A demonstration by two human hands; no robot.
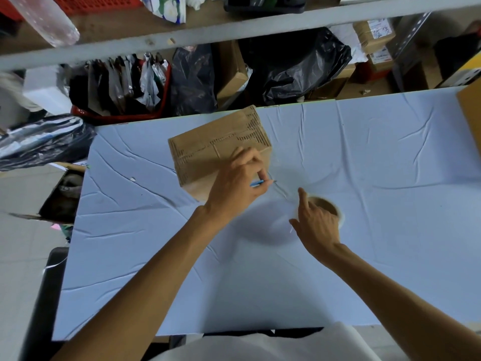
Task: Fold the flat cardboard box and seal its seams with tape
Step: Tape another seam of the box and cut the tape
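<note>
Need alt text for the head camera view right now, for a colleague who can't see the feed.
A person's left hand holds a thin blue-handled tool against clear tape stretched from a folded brown cardboard box to a tape roll with a brown cardboard core gripped by the right hand. Both work over a table with a wrinkled pale blue cloth; cluttered shelves stand behind.

The box stands on the bench, near its far edge and left of centre. The left hand is at the box's near right corner, holding a small tool that points right. The tape roll lies on the bench to the right of and nearer than the box, with the right hand on its left side. A strip of tape runs between tool and roll. Behind the bench, bags and cartons sit under a shelf.
</note>
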